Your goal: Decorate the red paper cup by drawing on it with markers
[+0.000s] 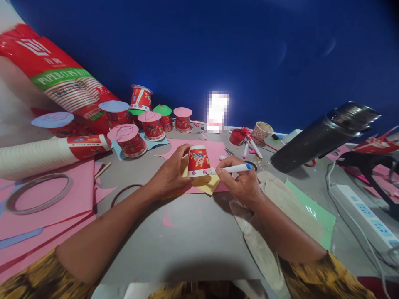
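Backdrop: plain blue wall point(174, 41), behind a grey tabletop point(174, 245) strewn with paper and craft supplies.
Left hand point(171, 176): part-curled, gripping the left side of a red paper cup point(199, 157), thumb low, fingers high.
Cup in hand: narrower end up, slightly tilted; printed figure on red, flowers on a white lower band; held at centre, between both hands.
Right hand point(241, 182): fingers folded in a writing grip round a white marker point(237, 167); blue end pointing right, other end at the cup's lower band, contact impossible to tell.
Under the cup: yellow paper point(205, 185) over a pink sheet point(215, 145).
Near the left forearm: small pink scrap point(167, 219) on bare grey.
Beneath the right forearm: beige cloth point(280, 195), partly over a green sheet point(318, 211).
Beyond the hands: cluster of red cups with pink, blue and green paper tops point(126, 133), left; loose pens point(257, 148) and a red container point(237, 137), right; bright pixelated patch point(216, 112) between.
Far left: nested cup stack point(37, 153), lying down; bagged paper cups point(59, 74), leaning; grey ring point(11, 202) on pink paper.
Far right: dark flask point(314, 143), tilted in view; white power strip point(364, 207) with cables.
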{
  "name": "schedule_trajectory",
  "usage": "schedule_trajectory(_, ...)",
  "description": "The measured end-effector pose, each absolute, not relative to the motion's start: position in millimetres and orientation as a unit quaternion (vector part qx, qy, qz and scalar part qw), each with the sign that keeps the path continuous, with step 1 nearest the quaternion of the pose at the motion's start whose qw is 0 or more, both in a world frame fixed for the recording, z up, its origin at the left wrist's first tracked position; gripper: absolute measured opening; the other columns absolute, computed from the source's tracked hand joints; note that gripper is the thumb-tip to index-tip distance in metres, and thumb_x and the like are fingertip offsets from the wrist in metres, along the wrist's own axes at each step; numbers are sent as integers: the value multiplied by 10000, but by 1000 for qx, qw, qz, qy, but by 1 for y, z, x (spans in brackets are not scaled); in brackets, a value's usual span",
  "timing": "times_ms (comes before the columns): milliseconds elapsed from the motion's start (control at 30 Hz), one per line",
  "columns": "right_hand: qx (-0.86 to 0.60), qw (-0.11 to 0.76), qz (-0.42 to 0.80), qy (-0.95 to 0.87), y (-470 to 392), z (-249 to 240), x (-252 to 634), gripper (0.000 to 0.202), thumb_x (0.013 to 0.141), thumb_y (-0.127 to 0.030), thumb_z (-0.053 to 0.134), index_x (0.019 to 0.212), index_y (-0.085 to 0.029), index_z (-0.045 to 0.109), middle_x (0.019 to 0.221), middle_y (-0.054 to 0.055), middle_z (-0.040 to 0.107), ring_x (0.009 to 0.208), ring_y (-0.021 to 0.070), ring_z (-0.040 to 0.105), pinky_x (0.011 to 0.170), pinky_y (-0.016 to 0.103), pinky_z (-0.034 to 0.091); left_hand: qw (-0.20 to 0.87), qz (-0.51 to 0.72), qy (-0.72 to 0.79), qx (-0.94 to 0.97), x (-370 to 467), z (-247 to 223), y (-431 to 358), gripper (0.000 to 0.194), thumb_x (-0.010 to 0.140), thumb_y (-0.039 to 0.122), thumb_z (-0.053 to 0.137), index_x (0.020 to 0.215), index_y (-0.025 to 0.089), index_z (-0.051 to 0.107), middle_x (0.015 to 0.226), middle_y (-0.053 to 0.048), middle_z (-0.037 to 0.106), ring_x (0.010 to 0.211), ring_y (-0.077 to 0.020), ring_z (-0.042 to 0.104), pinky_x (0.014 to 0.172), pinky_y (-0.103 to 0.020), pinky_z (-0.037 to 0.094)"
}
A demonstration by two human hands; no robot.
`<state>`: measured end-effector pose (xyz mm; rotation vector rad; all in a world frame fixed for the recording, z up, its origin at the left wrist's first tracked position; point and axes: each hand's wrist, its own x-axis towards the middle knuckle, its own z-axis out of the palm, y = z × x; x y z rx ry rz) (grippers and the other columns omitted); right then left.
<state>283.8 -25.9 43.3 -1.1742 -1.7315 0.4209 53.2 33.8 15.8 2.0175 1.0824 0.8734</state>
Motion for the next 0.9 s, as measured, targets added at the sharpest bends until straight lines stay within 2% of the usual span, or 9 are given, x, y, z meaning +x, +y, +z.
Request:
schedule_trajectory(400, -494, 483, 178, -701, -25, 45, 282, 157, 909, -318, 653, 784, -232, 691, 732, 7, 736, 629, 163, 663, 600, 283, 498, 347, 338, 414, 771, 54, 17, 33, 854, 742, 267, 876, 1489, 255, 462, 1525, -131, 618, 1384, -325, 642, 1090, -423, 580)
schedule_trajectory(633, -496, 492, 177, -693, -26, 46, 282, 178, 909, -329, 649, 762, -232, 676, 708, 3, 720, 625, 160, 656, 597, 279, 495, 355, 334, 422, 765, 54, 19, 33, 888, 745, 369, 914, 1498, 243, 460, 1536, -140, 607, 1403, -340, 627, 1113, -438, 567)
schedule_trajectory(900, -497, 497, 172, -690, -26, 47, 281, 172, 900, -319, 650, 761, -226, 691, 736, 12, 744, 636, 157, 669, 622, 284, 503, 361, 333, 421, 763, 55, 21, 31, 862, 753, 350, 908, 1486, 242, 466, 1530, -151, 612, 1387, -326, 634, 1085, -417, 579)
